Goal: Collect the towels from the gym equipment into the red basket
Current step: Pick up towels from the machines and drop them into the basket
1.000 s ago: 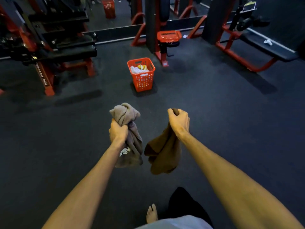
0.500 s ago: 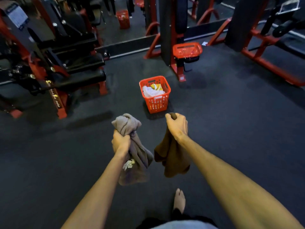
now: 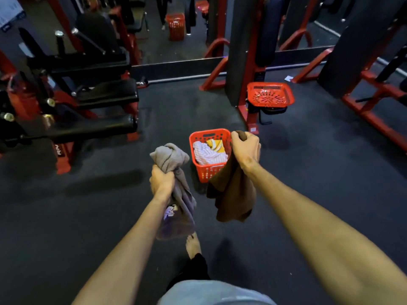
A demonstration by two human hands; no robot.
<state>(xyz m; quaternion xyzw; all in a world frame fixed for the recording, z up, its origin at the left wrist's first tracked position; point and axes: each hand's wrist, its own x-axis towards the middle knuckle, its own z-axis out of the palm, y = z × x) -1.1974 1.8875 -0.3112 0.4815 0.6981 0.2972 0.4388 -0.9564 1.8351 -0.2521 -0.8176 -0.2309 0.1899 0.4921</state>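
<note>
My left hand (image 3: 161, 180) grips a bunched grey towel (image 3: 174, 164) with a small printed logo; its tail hangs below my wrist. A brown towel (image 3: 233, 194) hangs from my right hand (image 3: 245, 149), which grips its top edge right beside the near right corner of the red basket (image 3: 209, 134). The basket stands on the dark floor just ahead of both hands and holds a white striped towel (image 3: 207, 154) and a yellow one (image 3: 217, 145). The brown towel covers the basket's near right side.
A red and black weight machine (image 3: 88, 102) fills the left. Behind the basket a red-framed machine (image 3: 244, 62) has a second red basket (image 3: 269, 95) sitting on its seat. More red frames (image 3: 374, 106) stand at right. My bare foot (image 3: 193, 244) is on the floor below.
I have walked forward, so the basket has come much closer. Both hands still hold their towels, and the right hand now sits at the basket's rim.
</note>
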